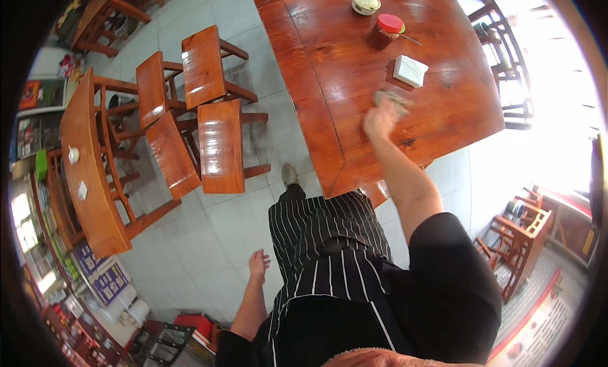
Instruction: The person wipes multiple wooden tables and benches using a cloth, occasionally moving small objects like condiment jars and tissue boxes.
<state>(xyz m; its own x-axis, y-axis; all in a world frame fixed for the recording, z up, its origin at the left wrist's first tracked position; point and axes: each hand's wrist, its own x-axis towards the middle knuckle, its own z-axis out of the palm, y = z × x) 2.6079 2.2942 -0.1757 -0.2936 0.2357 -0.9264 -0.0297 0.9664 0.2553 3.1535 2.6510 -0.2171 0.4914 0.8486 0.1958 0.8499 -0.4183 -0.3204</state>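
My right hand [380,120] presses a greyish cloth [399,103] flat on the glossy wooden table [351,96], near its close end. Just beyond the cloth lies a stack of white paper napkins [410,71]. Farther along stands a jar with a red lid [389,24], a thin handle sticking out beside it. Behind that is a cream lidded pot [365,3]. Away from the table, my left hand [259,266] hangs at my side over the tiled floor, fingers loosely apart and holding nothing.
Several wooden stools [221,148] stand left of the table. Past them is another wooden table [92,177] with a bench. A wooden chair [508,62] stands beyond the table's right side, and more wooden furniture [520,238] is at the lower right.
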